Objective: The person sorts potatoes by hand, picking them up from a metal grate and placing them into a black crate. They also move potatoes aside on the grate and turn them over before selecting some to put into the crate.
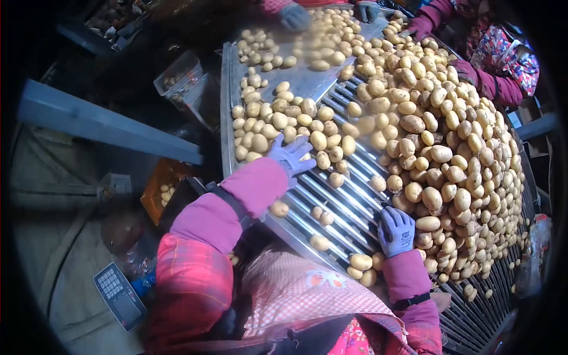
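My left hand (290, 157), in a purple glove, lies with fingers spread against a cluster of potatoes (284, 120) on the left part of the sorting table. My right hand (397, 231), gloved alike, rests on the metal roller bars (349, 204) at the lower edge of a large heap of potatoes (441, 154). Its fingers are stretched out and point up the table; I see nothing gripped in them. A few loose potatoes (319, 242) sit on the rollers between my hands. Several more potatoes (362, 261) lie just left of my right wrist.
Across the table are a co-worker's gloved hands (295, 17); another co-worker's sleeve (500, 89) reaches in at the right. A metal beam (106, 122) crosses the left side. An orange crate (160, 186) holds potatoes, and a keypad device (119, 294) lies lower left.
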`<state>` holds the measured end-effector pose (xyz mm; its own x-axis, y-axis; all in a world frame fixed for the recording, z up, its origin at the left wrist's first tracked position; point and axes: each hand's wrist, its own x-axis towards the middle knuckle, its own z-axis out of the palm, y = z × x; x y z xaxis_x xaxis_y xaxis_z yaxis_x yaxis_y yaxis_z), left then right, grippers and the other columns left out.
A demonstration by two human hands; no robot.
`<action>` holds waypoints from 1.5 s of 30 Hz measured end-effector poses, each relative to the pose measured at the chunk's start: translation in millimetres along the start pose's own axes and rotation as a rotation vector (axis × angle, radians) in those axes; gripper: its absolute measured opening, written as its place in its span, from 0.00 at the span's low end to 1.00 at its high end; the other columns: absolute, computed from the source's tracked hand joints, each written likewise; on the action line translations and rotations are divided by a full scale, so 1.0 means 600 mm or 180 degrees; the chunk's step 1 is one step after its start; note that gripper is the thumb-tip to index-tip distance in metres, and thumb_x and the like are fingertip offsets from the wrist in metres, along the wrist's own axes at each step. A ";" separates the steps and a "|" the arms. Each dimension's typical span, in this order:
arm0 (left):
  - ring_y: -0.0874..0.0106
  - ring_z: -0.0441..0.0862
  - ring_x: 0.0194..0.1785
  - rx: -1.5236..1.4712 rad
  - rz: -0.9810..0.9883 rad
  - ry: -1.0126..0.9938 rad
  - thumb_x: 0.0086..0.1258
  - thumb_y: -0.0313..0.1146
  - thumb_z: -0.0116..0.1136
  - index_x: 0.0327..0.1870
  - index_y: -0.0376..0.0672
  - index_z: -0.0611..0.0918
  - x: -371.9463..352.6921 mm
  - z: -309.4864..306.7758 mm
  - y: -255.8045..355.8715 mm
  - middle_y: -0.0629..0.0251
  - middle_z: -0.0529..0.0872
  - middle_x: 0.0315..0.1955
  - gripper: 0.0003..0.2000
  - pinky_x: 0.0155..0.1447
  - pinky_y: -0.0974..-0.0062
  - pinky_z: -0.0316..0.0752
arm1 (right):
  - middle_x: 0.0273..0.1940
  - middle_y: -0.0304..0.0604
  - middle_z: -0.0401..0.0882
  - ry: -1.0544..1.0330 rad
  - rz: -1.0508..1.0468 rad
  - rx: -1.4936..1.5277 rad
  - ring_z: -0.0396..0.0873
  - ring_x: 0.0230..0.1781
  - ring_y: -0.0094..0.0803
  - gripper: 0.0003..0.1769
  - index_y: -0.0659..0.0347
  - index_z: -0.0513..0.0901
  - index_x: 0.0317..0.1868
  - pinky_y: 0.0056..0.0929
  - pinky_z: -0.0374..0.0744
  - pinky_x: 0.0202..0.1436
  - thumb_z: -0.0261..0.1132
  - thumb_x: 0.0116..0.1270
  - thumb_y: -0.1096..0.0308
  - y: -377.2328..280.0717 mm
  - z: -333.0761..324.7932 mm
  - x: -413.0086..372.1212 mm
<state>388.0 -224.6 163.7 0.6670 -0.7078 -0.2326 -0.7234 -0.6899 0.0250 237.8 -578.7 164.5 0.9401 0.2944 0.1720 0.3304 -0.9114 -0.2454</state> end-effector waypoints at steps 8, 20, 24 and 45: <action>0.57 0.59 0.74 0.0188 -0.0662 0.0517 0.57 0.41 0.64 0.69 0.59 0.69 0.046 -0.008 -0.140 0.60 0.65 0.69 0.34 0.71 0.49 0.57 | 0.55 0.44 0.79 -0.0012 0.0116 0.0148 0.76 0.55 0.44 0.22 0.56 0.81 0.54 0.43 0.71 0.59 0.67 0.57 0.68 -0.008 -0.012 0.011; 0.51 0.81 0.51 -0.0817 -0.0854 0.1412 0.67 0.40 0.53 0.53 0.50 0.79 0.204 -0.013 -0.121 0.52 0.80 0.51 0.15 0.51 0.51 0.76 | 0.56 0.43 0.79 -0.0135 0.0189 -0.0021 0.76 0.54 0.43 0.23 0.55 0.81 0.55 0.43 0.71 0.58 0.68 0.56 0.66 -0.007 -0.008 0.010; 0.54 0.83 0.47 -0.1123 -0.2177 0.0995 0.65 0.38 0.55 0.50 0.50 0.82 0.264 -0.007 -0.117 0.52 0.81 0.49 0.14 0.50 0.55 0.79 | 0.56 0.42 0.79 -0.0275 0.0135 -0.0161 0.76 0.55 0.42 0.27 0.54 0.80 0.56 0.44 0.70 0.59 0.69 0.53 0.65 -0.007 -0.009 0.012; 0.63 0.80 0.51 -0.2632 -0.3407 0.3366 0.74 0.48 0.51 0.61 0.35 0.72 -0.160 0.039 -0.319 0.55 0.81 0.52 0.25 0.58 0.66 0.75 | 0.58 0.44 0.78 -0.0279 0.0029 -0.0309 0.74 0.57 0.45 0.28 0.54 0.79 0.58 0.46 0.69 0.61 0.67 0.53 0.66 -0.004 0.001 -0.003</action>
<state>458.3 -20.9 158.7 0.8195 0.5348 0.2060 0.1391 -0.5343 0.8338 235.4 -576.9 164.1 0.9482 0.3060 0.0852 0.3159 -0.9365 -0.1524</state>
